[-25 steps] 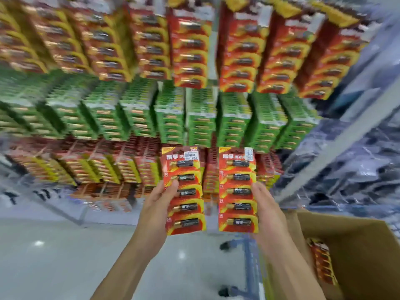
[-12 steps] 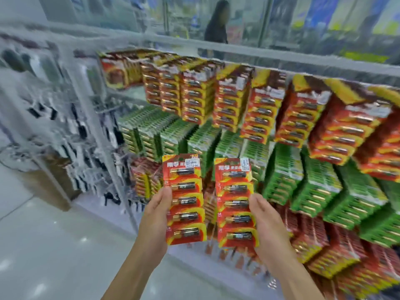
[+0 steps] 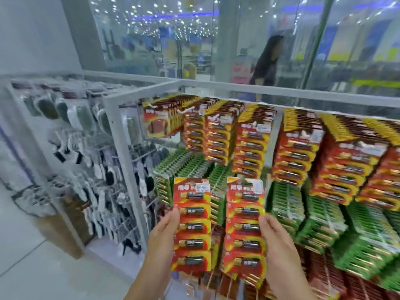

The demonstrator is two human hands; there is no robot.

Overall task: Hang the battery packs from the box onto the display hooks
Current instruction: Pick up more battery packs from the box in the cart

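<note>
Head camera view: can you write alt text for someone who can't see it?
A person's left hand grips one red battery pack and the right hand a second pack, both upright before a display of hanging red packs above green packs. A rack of blurred dark and white goods stands to the left.

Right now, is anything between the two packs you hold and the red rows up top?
Nothing visible. The left pack in the left hand and the right pack in the right hand are in open air before the green packs; the red top row hangs above, unobstructed. Its hook tips are hidden.
</note>
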